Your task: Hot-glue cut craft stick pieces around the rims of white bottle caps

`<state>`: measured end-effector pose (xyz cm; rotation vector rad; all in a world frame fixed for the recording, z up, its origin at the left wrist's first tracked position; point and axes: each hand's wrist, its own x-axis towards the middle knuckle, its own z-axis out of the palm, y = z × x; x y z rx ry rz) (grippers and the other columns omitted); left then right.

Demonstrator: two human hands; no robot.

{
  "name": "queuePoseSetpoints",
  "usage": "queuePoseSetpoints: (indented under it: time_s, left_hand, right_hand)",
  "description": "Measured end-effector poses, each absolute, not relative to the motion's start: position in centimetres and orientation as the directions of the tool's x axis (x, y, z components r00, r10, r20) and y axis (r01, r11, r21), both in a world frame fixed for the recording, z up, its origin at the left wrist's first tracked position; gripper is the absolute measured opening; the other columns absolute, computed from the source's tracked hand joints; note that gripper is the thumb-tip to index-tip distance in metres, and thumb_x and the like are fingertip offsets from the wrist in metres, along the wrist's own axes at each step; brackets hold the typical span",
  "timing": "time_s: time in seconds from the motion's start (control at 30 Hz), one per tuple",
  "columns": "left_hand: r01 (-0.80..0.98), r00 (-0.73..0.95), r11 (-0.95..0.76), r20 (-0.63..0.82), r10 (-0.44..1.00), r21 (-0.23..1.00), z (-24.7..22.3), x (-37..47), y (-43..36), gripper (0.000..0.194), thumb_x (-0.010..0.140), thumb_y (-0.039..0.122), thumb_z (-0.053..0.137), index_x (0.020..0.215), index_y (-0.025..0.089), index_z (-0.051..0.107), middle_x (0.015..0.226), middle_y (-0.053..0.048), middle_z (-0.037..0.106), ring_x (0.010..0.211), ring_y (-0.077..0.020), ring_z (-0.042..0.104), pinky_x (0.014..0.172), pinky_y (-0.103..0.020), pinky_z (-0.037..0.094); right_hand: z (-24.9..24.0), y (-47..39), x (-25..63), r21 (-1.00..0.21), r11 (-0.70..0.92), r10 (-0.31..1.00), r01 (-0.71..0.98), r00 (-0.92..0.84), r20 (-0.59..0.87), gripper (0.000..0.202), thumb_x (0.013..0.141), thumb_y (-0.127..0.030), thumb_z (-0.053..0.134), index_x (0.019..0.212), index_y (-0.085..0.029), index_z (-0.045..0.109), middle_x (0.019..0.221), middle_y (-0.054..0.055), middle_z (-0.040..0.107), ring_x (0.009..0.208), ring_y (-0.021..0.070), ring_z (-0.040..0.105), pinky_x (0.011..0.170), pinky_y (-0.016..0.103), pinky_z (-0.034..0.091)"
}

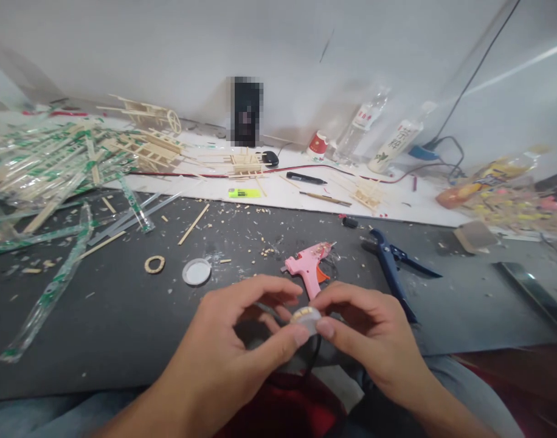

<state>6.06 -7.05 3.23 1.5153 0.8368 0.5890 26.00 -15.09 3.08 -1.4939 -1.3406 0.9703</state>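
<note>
Fingers [300, 333] of left hand [235, 328], right hand [374, 331] pinching one small round whitish cap [312, 323], lower centre; one pink plastic glue gun [308, 267] above; one beige wooden ring [148, 266], centre left.

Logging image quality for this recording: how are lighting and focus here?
Head view: bright streak across the wall at upper right; orange drink bottle and plastic-wrapped sticks blurred near the edges; upright black object pixelated; handheld round lid slightly soft; pink glue gun clearer.
</note>
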Motion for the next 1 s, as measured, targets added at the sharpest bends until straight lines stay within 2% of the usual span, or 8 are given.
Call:
queuePoseSetpoints:
  time_s: [0.17, 0.3, 0.43, 0.63, 0.7, 0.8, 0.9, 1.0]
  left_hand:
    - [0.157, 0.606, 0.078, -0.159, 0.78, 0.984, 2.6, 6.4, -6.9, 0.01, 0.088, 0.032, 0.078, 0.097, 0.028, 0.082, 0.086, 0.003, 0.083, 0.074, -0.0161, 0.077, 0.07, -0.023, 0.062]
    - [0.174, 0.474, 0.029, -0.11, 0.874, 0.984, 2.4, 5.6, -6.3, 0.01, 0.084, 0.035, 0.084, 0.094, 0.031, 0.083, 0.089, 0.004, 0.084, 0.077, -0.0167, 0.078, 0.074, -0.023, 0.064]
    - [0.242, 0.417, -0.083, -0.026, 0.908, 0.967, 2.4, 4.8, -6.1, 0.009, 0.084, 0.037, 0.084, 0.093, 0.035, 0.083, 0.087, 0.006, 0.084, 0.079, -0.0169, 0.079, 0.079, -0.023, 0.065]
    - [0.178, 0.402, -0.051, -0.025, 0.915, 0.983, 1.8, 4.4, -6.8, 0.013, 0.084, 0.039, 0.085, 0.095, 0.035, 0.081, 0.092, 0.006, 0.085, 0.081, -0.0172, 0.081, 0.077, -0.021, 0.067]
    - [0.129, 0.401, 0.035, -0.085, 0.912, 0.991, 1.1, 4.2, -7.2, 0.012, 0.085, 0.038, 0.085, 0.096, 0.034, 0.081, 0.092, 0.006, 0.085, 0.082, -0.0163, 0.081, 0.076, -0.02, 0.067]
    - [0.08, 0.426, 0.153, -0.172, 0.888, 0.985, -0.3, 3.7, -7.5, 0.008, 0.088, 0.034, 0.083, 0.096, 0.032, 0.081, 0.099, 0.004, 0.085, 0.089, -0.0171, 0.081, 0.08, -0.02, 0.066]
    - [0.036, 0.453, 0.291, -0.275, 0.848, 0.956, -1.6, 3.2, -7.5, 0.008, 0.089, 0.032, 0.082, 0.097, 0.029, 0.081, 0.103, 0.002, 0.085, 0.095, -0.0175, 0.081, 0.083, -0.019, 0.064]
    - [0.004, 0.488, 0.448, -0.392, 0.78, 0.894, -2.4, 2.9, -7.2, 0.014, 0.086, 0.034, 0.086, 0.098, 0.028, 0.082, 0.093, 0.002, 0.086, 0.088, -0.0158, 0.08, 0.078, -0.017, 0.062]
  right_hand:
    - [2.7, -14.9, 26.4, -0.89, -0.022, 0.991, 0.455, 0.129, 0.042, 0.022, 0.094, -0.045, 0.072, 0.1, -0.025, 0.076, 0.089, 0.003, 0.078, 0.077, 0.019, 0.071, 0.071, 0.029, 0.055]
    - [1.3, -13.9, 28.1, -0.451, -0.307, 0.934, 0.838, 0.357, 0.027, 0.04, 0.092, -0.058, 0.064, 0.102, -0.02, 0.067, 0.096, 0.011, 0.075, 0.081, 0.029, 0.069, 0.07, 0.039, 0.046]
    - [0.0, -12.9, 27.8, -0.178, -0.453, 0.891, 0.873, 0.446, -0.082, 0.046, 0.09, -0.061, 0.063, 0.107, -0.019, 0.063, 0.106, 0.014, 0.074, 0.086, 0.0359, 0.071, 0.066, 0.037, 0.037]
    - [-1.1, -13.7, 27.1, -0.353, -0.393, 0.91, 0.849, 0.413, -0.021, 0.018, 0.091, -0.036, 0.061, 0.099, -0.021, 0.066, 0.089, 0.007, 0.074, 0.075, 0.0257, 0.067, 0.066, 0.034, 0.039]
    - [-1.7, -14.9, 27.4, -0.583, -0.326, 0.914, 0.744, 0.406, 0.007, 0.03, 0.094, -0.041, 0.058, 0.113, -0.02, 0.067, 0.087, 0.006, 0.073, 0.075, 0.024, 0.066, 0.068, 0.034, 0.043]
    - [-2.3, -16.4, 27.9, -0.957, -0.099, 0.945, 0.271, 0.328, -0.005, 0.043, 0.096, -0.054, 0.052, 0.117, -0.019, 0.068, 0.078, 0.005, 0.068, 0.064, 0.0227, 0.06, 0.061, 0.035, 0.044]
    - [-2.4, -17.2, 28.0, -0.99, -0.045, 0.985, -0.13, 0.157, -0.065, 0.048, 0.088, -0.061, 0.056, 0.108, -0.02, 0.071, 0.079, 0.008, 0.067, 0.057, 0.0214, 0.054, 0.056, 0.037, 0.044]
    - [-2.9, -17.7, 28.2, -0.982, -0.125, 0.991, -0.142, 0.025, -0.13, 0.052, 0.085, -0.068, 0.061, 0.101, -0.02, 0.072, 0.069, 0.004, 0.057, 0.053, 0.0174, 0.044, 0.051, 0.033, 0.037]
